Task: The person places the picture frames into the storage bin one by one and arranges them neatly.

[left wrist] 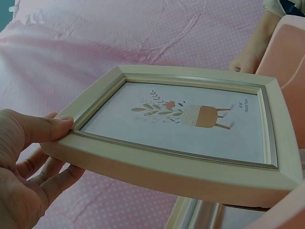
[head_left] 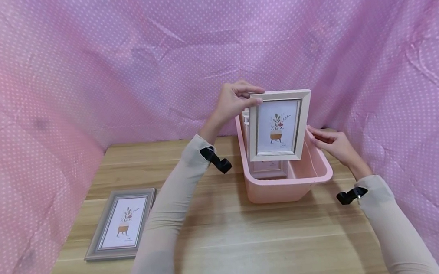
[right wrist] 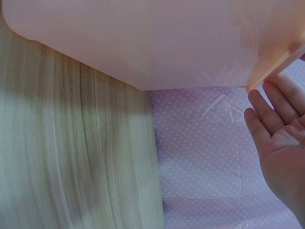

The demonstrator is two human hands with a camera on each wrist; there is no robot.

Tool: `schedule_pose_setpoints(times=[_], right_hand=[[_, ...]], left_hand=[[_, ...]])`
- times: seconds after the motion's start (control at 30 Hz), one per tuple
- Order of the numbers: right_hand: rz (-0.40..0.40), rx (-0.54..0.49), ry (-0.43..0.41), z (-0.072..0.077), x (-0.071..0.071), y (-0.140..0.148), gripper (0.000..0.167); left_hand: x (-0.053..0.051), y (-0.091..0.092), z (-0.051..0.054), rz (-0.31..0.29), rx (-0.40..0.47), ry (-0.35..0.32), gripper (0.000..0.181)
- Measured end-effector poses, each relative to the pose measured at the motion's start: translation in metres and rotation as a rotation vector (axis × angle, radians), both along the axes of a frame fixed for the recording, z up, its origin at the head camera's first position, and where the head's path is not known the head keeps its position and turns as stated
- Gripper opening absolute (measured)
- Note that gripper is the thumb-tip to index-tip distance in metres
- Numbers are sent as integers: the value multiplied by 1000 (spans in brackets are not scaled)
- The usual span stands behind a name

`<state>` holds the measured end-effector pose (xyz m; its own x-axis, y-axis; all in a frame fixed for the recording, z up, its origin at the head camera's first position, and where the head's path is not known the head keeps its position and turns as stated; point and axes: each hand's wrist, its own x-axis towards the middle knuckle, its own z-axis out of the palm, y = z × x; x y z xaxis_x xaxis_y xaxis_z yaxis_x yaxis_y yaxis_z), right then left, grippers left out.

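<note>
A cream picture frame point(head_left: 254, 129) with a potted-plant print is held upright above a pink bin point(head_left: 282, 188). My left hand point(head_left: 233, 101) pinches its top left corner, thumb on the front face. In the left wrist view the same frame point(left wrist: 181, 176) shows with the thumb of my left hand point(left wrist: 28, 162) on its border and the fingers beneath. My right hand point(head_left: 338, 146) touches the bin's right rim near the back; in the right wrist view the fingers of my right hand point(right wrist: 281, 124) are nearly straight against the bin point(right wrist: 143, 43).
Inside the bin stand more frames point(head_left: 269, 174), partly hidden by the held one. A grey picture frame point(head_left: 96, 248) lies face up at the left of the wooden table point(head_left: 228, 240). A pink dotted cloth point(head_left: 158, 64) hangs behind and at both sides.
</note>
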<state>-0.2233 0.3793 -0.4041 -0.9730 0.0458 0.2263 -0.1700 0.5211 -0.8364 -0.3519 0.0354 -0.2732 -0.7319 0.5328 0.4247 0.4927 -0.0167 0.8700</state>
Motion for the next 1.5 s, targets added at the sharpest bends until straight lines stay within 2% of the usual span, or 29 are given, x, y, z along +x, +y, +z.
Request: schedule_pose_setpoints(times=[0.33, 0.47, 0.6, 0.8, 1.03, 1.2, 1.5], right_hand=[[-1, -61, 3, 2, 3, -2, 44], [1, -66, 2, 2, 3, -1, 44], [3, -69, -7, 2, 2, 0, 45], [9, -17, -9, 6, 3, 2, 44], [15, 84, -55, 15, 1, 1, 44], [30, 103, -87, 20, -2, 0, 46], [57, 176, -152, 30, -2, 1, 50]], left_hand=[[-3, 0, -20, 18, -41, -33, 26], [-5, -2, -23, -13, -37, -43, 27], [-7, -4, -23, -72, -59, -59, 26], [-8, -6, -20, -155, -138, -92, 25], [-8, -6, -22, -208, -264, -93, 25], [-8, -3, -29, -232, -331, -63, 25], [-9, -5, -37, -248, -379, -95, 26]])
